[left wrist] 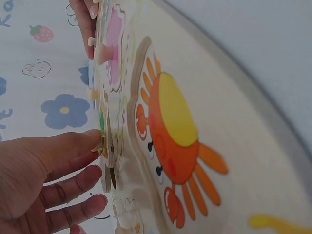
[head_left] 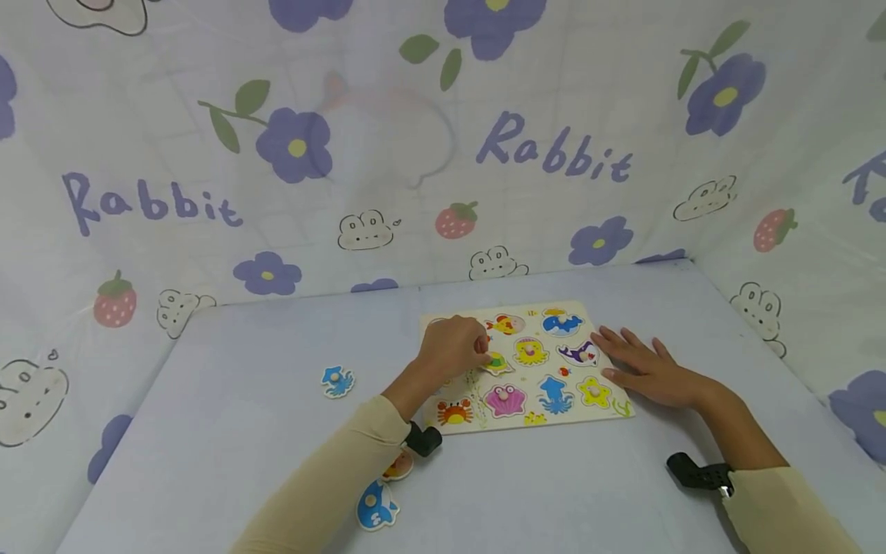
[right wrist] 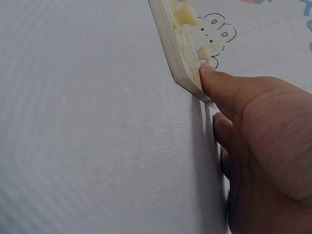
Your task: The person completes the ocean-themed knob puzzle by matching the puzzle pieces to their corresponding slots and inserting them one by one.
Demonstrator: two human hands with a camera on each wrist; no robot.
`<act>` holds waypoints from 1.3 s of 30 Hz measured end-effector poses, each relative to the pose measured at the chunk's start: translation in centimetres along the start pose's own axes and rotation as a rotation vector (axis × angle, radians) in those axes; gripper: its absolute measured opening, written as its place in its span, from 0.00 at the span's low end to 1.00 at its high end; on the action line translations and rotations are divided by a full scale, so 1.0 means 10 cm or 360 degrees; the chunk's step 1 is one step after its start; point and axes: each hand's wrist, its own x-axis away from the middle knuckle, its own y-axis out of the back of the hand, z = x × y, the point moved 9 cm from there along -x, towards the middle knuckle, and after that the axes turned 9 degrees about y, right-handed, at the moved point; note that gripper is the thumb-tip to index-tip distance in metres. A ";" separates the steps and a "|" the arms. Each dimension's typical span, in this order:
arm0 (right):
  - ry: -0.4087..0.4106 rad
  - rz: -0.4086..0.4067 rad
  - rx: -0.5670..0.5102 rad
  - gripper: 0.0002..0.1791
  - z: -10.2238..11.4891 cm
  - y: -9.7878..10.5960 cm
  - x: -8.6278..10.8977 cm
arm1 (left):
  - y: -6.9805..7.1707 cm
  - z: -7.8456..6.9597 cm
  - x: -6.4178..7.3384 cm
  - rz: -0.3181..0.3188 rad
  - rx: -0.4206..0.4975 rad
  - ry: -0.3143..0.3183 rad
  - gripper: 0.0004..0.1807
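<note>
My left hand (head_left: 453,346) is over the left part of a wooden peg puzzle board (head_left: 540,388), its thumb and fingers pinching a green and yellow turtle puzzle piece (head_left: 497,363). In the left wrist view the turtle piece (left wrist: 103,129) stands close over the board, seen nearly edge-on. Nearer the camera lies a crab-shaped recess with a printed orange crab (left wrist: 173,129) and no knob showing. My right hand (head_left: 651,369) lies spread at the board's right edge. Its thumb (right wrist: 219,85) touches that edge in the right wrist view, with the other fingers on the table beside it.
A blue squid piece (head_left: 338,382) lies on the white table left of the board. Closer to me are a blue whale piece (head_left: 377,505) and an orange piece (head_left: 399,466) partly hidden by my left sleeve. A patterned curtain (head_left: 388,177) hangs behind the table.
</note>
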 end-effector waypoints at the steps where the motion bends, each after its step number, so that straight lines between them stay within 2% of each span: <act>1: 0.0001 0.0000 -0.0001 0.41 0.00 0.00 0.00 | 0.00 0.00 0.00 0.0000 -0.0002 0.0001 0.11; 17: 0.0002 0.0014 -0.0033 0.41 0.02 -0.01 -0.02 | -0.07 -0.01 0.01 0.0089 -0.0027 0.0068 0.12; 24: -0.0002 0.0021 -0.0024 0.41 0.02 -0.01 -0.02 | -0.08 0.00 0.00 0.0119 0.0053 0.0052 0.11; 28: -0.0004 0.0018 -0.0016 0.40 0.02 -0.01 -0.02 | -0.08 0.04 -0.03 0.0132 0.0120 0.0079 0.10; 32: -0.0002 0.0010 -0.0018 0.40 0.01 0.00 -0.01 | -0.08 0.05 -0.04 0.0155 0.0108 0.0077 0.10; 35: 0.0001 0.0012 -0.0030 0.41 0.01 0.00 -0.01 | -0.04 0.06 0.00 0.0145 0.0096 0.0051 0.09; 39: -0.0010 0.0019 -0.0028 0.40 0.00 0.00 0.00 | 0.10 0.07 0.12 0.0109 0.0131 0.0010 0.10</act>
